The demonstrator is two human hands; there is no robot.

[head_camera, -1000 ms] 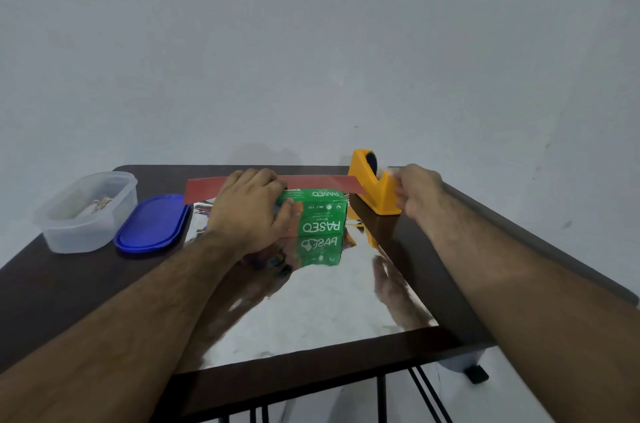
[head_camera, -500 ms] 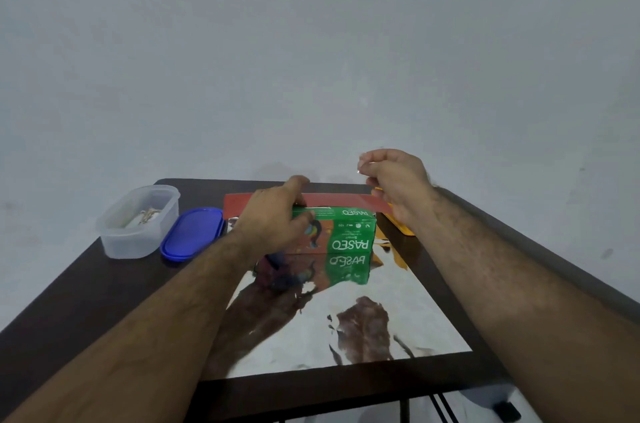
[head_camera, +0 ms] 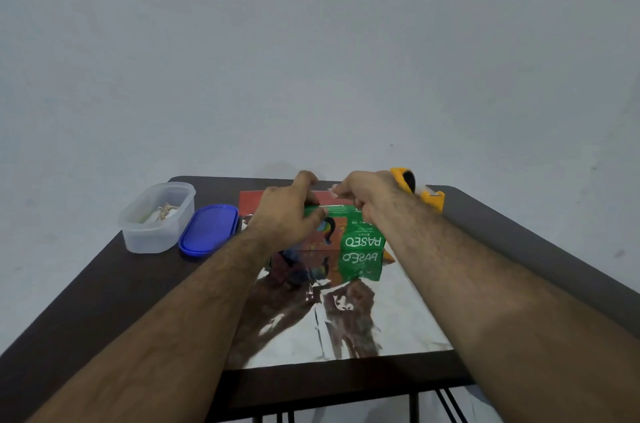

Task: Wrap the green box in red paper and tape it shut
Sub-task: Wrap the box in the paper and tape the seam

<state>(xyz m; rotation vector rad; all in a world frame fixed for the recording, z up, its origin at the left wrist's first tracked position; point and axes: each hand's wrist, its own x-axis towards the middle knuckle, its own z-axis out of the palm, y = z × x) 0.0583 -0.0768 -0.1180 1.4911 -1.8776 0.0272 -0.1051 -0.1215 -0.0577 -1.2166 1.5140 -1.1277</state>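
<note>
My left hand (head_camera: 287, 214) pins paper (head_camera: 251, 202) to the box (head_camera: 360, 232) — light, stiff card; right hand (head_camera: 367, 195) pinches tape (head_camera: 333, 193).

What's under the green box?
The green box sits on a shiny silver sheet that mirrors it; the sheet's red side folds up behind. Both hands work on top of it. The part right beneath the box is hidden.
</note>
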